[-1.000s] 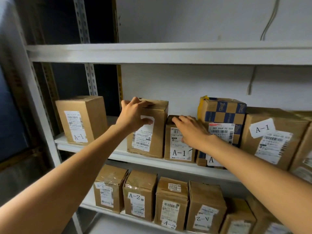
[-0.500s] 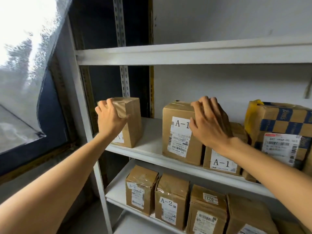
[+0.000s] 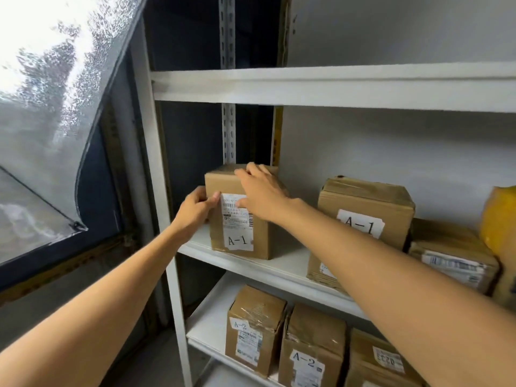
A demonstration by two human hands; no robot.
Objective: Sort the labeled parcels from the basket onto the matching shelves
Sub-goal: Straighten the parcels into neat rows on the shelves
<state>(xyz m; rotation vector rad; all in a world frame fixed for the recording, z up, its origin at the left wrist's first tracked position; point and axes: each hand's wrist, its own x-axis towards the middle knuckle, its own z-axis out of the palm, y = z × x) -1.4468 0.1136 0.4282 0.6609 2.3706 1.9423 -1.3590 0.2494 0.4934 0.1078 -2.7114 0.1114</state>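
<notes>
A brown cardboard parcel labelled A-1 point(image 3: 240, 238) stands upright at the left end of the middle shelf point(image 3: 268, 268). My left hand point(image 3: 196, 209) grips its left front edge, thumb on the front face. My right hand point(image 3: 262, 192) lies over its top front and right side, partly covering the shipping label. Both hands hold the same box. To the right, apart from it, stands a second A-1 parcel point(image 3: 368, 210), and beside that a lower flat parcel point(image 3: 452, 255).
Several A-2 parcels point(image 3: 255, 331) line the lower shelf point(image 3: 208, 322). An upper shelf point(image 3: 321, 85) hangs above. A white upright post point(image 3: 164, 219) borders the left end. A window point(image 3: 50, 93) with loose plastic sheet is at left. A yellow parcel point(image 3: 499, 216) is at far right.
My view has swung left. My right hand left the second A-1 parcel and came over to the leftmost box; my left hand stays on that box, now near its front left edge.
</notes>
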